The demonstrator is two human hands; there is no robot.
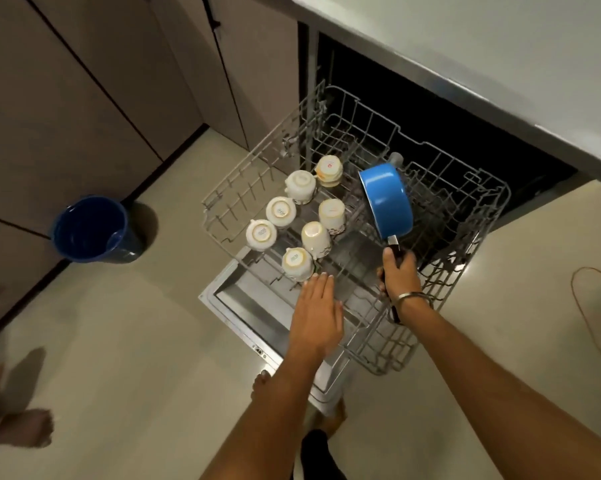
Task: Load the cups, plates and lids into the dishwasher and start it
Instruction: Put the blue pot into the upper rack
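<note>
Head view shows seven cups (301, 216) already upside down in the left of the pulled-out dishwasher rack (479, 237), while the right hand (399, 275) grips a blue saucepan (385, 199) over its middle and the left hand (314, 313) hovers flat; plates, lids and starting seem left.

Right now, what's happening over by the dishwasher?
A person is loading the dishwasher. The rack is pulled out over the open door, and seven cups sit upside down on its left side. The right hand has a grip on the handle of a blue saucepan, tilting it into the rack. The left hand hovers open and flat beside the nearest cup.
</note>
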